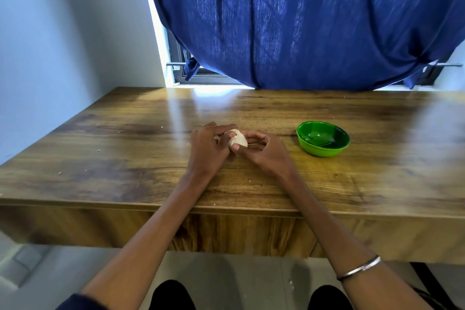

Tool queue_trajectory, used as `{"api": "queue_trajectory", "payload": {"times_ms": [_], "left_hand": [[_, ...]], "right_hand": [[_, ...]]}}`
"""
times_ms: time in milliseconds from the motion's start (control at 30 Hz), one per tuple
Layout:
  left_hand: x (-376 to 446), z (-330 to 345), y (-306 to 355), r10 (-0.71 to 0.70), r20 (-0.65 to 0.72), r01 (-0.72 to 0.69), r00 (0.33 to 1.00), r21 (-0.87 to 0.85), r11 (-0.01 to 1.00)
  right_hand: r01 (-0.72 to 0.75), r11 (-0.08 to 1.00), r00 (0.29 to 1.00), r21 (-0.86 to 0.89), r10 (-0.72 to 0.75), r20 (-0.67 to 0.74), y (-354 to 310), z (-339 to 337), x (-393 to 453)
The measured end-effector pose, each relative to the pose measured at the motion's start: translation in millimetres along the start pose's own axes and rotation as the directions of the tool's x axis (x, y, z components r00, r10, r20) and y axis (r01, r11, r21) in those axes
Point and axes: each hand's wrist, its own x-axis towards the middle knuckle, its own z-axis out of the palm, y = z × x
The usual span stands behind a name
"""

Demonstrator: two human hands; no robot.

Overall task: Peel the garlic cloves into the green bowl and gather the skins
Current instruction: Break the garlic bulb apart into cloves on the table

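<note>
A whitish garlic bulb (238,140) sits between both hands at the middle of the wooden table (125,138). My left hand (206,146) grips it from the left, fingers curled over its top. My right hand (264,150) grips it from the right, thumb pressed on its near side. A green bowl (322,142) stands on the table to the right of my right hand, about a hand's width away; I see no cloves in it. Part of the bulb is hidden by my fingers.
Small pale skin crumbs (98,150) are scattered on the table's left part and near its front edge. A blue curtain (302,22) hangs behind the table's far edge over a window. A white wall (63,33) bounds the left side.
</note>
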Motion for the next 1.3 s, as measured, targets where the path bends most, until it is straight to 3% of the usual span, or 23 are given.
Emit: {"api": "queue_trajectory", "payload": {"times_ms": [200, 367, 533, 833, 1000, 1300], "left_hand": [[2.0, 2.1, -0.1, 0.046, 0.053, -0.049, 0.998, 0.056, 0.997], [2.4, 1.9, 4.3, -0.159, 0.262, 0.211, 0.952, -0.183, 0.96], [1.2, 1.3, -1.9, -0.272, 0.34, 0.398, 0.9, -0.384, 0.833], [1.5, 2.6, -5.8, -0.306, 0.35, 0.423, 0.885, -0.334, 0.842], [0.3, 3.6, -6.8, -0.216, 0.339, 0.292, 0.916, -0.192, 0.937], [1.4, 8.8, -8.3, -0.187, 0.358, 0.252, 0.915, -0.144, 0.957]], "right_hand": [[-0.038, 0.998, 0.999, 0.048, 0.04, -0.035, 2.8, -2.8, 1.7], [-0.008, 0.986, 0.997, 0.169, 0.02, -0.069, 0.9, -8.5, -0.3], [0.014, 0.97, 0.999, 0.244, -0.003, -0.049, 1.5, -9.3, -1.4], [0.049, 0.994, 0.998, 0.096, -0.045, -0.041, 3.5, -6.3, 2.3], [0.11, 0.994, 0.992, 0.024, -0.109, -0.057, -1.2, -3.7, -0.2], [0.083, 0.995, 0.985, -0.063, -0.092, -0.147, 0.5, -3.1, 2.8]]}}
